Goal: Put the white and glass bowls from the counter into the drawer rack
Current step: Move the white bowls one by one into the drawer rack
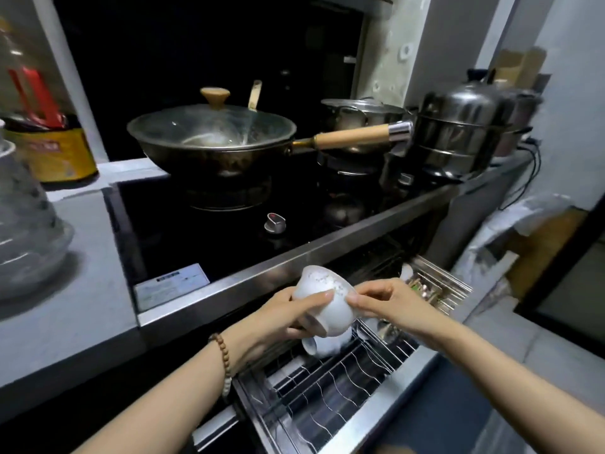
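Racking in hand: white bowl (330, 298) gripped by left hand (289, 317), pinched by right hand (388, 303), tilted above drawer rack (330, 399). Next, lowering beside racked bowl (322, 348) is called for.

A grey table (82, 290) ran along the left, with a black glass hob (170, 231) sunk into it behind a steel front edge (294, 270). A lidded wok (209, 139) sat on the hob, and stacked steel steamer pots (458, 126) stood to its right. The backsplash (196, 44) behind was dark, the right-hand wall (573, 77) pale. The light was dim.
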